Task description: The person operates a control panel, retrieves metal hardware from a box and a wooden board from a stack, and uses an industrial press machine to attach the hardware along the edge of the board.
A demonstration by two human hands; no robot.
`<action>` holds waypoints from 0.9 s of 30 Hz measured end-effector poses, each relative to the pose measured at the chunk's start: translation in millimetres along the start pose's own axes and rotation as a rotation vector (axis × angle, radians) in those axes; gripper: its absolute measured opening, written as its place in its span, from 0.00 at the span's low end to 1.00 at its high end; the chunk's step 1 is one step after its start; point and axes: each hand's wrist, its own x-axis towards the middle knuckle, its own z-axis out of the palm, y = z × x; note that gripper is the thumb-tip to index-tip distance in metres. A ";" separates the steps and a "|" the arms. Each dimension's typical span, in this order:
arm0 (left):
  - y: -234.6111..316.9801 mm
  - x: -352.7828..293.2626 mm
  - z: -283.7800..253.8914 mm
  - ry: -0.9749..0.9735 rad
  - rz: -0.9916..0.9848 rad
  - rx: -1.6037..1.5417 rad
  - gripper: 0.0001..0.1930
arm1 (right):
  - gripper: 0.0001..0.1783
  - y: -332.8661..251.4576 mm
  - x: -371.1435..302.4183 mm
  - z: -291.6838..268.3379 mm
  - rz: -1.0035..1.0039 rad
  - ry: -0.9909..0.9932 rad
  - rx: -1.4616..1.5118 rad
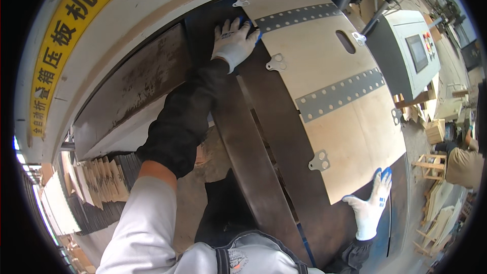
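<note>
A pale plywood panel [355, 142] lies flat on a dark metal machine bed [264, 101]. Two grey perforated metal strips [342, 95] cross it, and small metal corner plates [319, 161] stick out along its edges. An oval slot is cut through it near the far right edge. My left hand [234, 43], in a white glove with blue fingertips, rests with fingers spread at the panel's left edge, by the far strip. My right hand [370, 204], gloved the same way, lies with fingers stretched at the panel's near right corner. Neither hand grips anything.
A machine frame with a yellow sign [71, 45] curves over the upper left. A control box with a screen [417, 53] stands at the right. Stacked boards [101, 180] are at the lower left. Another person [464, 167] and wooden stools [431, 166] are at the far right.
</note>
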 end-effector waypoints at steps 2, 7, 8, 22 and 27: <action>-2.5 -3.2 -1.2 0.014 0.016 -0.027 0.33 | 0.72 0.0 0.9 -0.3 -0.024 0.006 -0.030; 4.1 -88.9 -4.4 0.179 0.404 -0.288 0.28 | 0.73 -5.5 7.4 -11.1 0.064 -0.074 -0.065; 6.7 -106.0 -16.4 0.179 0.471 -0.298 0.29 | 0.73 -9.3 8.8 -13.5 0.080 -0.084 -0.059; 2.0 -109.8 -53.7 0.075 0.423 -0.803 0.16 | 0.73 -33.3 11.5 -28.3 0.277 -0.190 0.060; 2.4 -109.3 -49.5 0.047 0.423 -0.930 0.15 | 0.50 -30.9 4.2 9.5 0.283 0.230 0.652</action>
